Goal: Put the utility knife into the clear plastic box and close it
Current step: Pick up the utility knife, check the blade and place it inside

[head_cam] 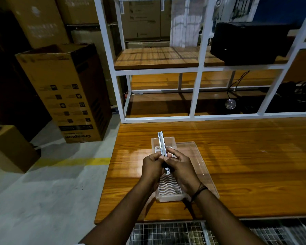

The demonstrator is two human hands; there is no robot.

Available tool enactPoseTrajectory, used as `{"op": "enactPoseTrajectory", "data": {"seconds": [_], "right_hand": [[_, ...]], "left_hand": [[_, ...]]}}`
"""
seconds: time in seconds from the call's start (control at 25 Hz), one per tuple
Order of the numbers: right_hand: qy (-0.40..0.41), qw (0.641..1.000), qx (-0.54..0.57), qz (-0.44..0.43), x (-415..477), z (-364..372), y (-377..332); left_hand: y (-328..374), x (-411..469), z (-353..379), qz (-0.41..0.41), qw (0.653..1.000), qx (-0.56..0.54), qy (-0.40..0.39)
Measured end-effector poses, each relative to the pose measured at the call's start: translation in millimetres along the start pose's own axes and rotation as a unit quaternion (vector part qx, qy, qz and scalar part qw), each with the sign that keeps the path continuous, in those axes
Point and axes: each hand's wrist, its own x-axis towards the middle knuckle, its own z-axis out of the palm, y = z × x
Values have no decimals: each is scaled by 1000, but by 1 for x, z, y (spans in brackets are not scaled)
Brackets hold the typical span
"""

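I hold a slim silver utility knife (161, 144) upright in both hands, its metal end pointing away from me, above the clear plastic box (168, 196). My left hand (151, 169) grips the knife's lower part from the left. My right hand (182, 169) pinches it from the right. The box lies open on the wooden table (245, 165). A white wavy insert (168, 187) fills its tray, and its clear lid (198, 156) lies flat to the right of the tray. My hands hide the tray's middle.
A white metal shelf frame (198, 82) with wooden shelves rises along the table's far edge, a black box (245, 43) on it. Cardboard cartons (64, 92) stand on the grey floor to the left. A wire mesh rack (184, 232) sits below the table's near edge.
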Motion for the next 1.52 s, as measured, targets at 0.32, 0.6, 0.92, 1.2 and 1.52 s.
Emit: {"op": "enactPoseTrajectory", "data": {"seconds": [0.32,0.6,0.92,1.2,1.52], "right_hand": [[-3,1000,-28,3,-2,4,-1],[45,984,-154,-76,5,0,-10],[94,960,-262,-25,13,-2,-6],[76,837,-542,2,24,17,-3],[37,783,-621,6,31,28,10]], "left_hand": [[-3,3,-2,20,997,75,28],[3,6,-6,41,995,89,3],[-2,12,-13,105,930,330,126],[-11,10,-25,106,872,453,151],[-7,6,-25,117,884,427,149]]}}
